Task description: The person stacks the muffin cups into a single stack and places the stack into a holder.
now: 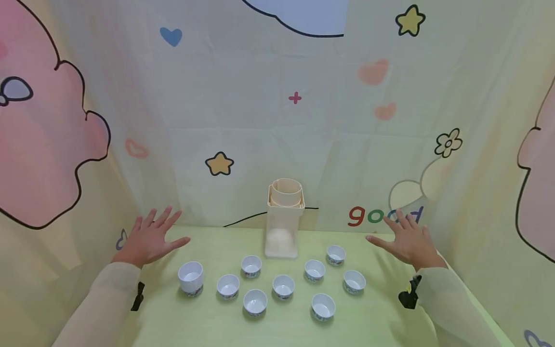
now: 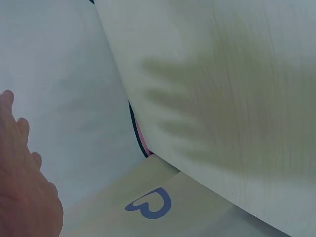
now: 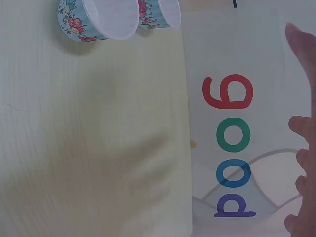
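Both hands hover over the far part of the table with fingers spread, holding nothing. The left hand (image 1: 151, 238) is at the left, above and beyond a taller white cup (image 1: 191, 278). On the opposite side, the right hand (image 1: 409, 243) is nearest to a small bowl (image 1: 354, 281) and another bowl (image 1: 336, 254). Several such small white bowls, mouths up, stand scattered across the middle. In the right wrist view, a bowl (image 3: 113, 17) shows red flowers on a light blue outside. The left wrist view has part of the left hand (image 2: 27, 177) at its edge.
A beige upright stand (image 1: 282, 236) with a round, open-topped cylinder (image 1: 286, 193) stands at the table's back centre. Behind the pale green table (image 1: 208, 327) hangs a printed curtain (image 1: 260, 120), and more printed cloth (image 1: 34, 270) closes the sides.
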Motion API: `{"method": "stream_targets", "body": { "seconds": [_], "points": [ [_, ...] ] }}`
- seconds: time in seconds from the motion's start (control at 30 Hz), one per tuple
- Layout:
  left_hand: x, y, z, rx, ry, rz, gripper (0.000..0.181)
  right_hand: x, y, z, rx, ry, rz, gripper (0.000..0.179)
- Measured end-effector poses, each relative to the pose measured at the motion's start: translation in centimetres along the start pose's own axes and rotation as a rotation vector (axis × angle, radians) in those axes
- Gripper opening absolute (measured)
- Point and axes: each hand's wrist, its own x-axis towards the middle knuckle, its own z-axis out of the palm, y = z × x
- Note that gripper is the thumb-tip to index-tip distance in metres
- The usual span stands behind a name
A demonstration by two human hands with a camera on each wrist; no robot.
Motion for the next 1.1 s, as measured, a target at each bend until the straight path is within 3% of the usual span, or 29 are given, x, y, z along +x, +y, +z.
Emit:
{"method": "stream_targets", "body": {
  "seconds": [0.37, 0.87, 1.1],
  "points": [
    [-1.1, -0.4, 1.0, -0.005, 0.013, 0.021, 0.097, -0.8, -0.4, 0.4, 0.029, 0.052, -0.029, 0.101],
    [-2.6, -0.3, 2.7, -0.014, 0.079, 0.085, 0.092, -2.4, -0.6, 1.9, 0.123, 0.109, -0.061, 0.095],
    [-3.6, 0.4, 3.0, -0.1, 0.09, 0.1, 0.089, -3.5, -0.7, 2.7, 0.185, 0.137, -0.077, 0.091]
  ]
}}
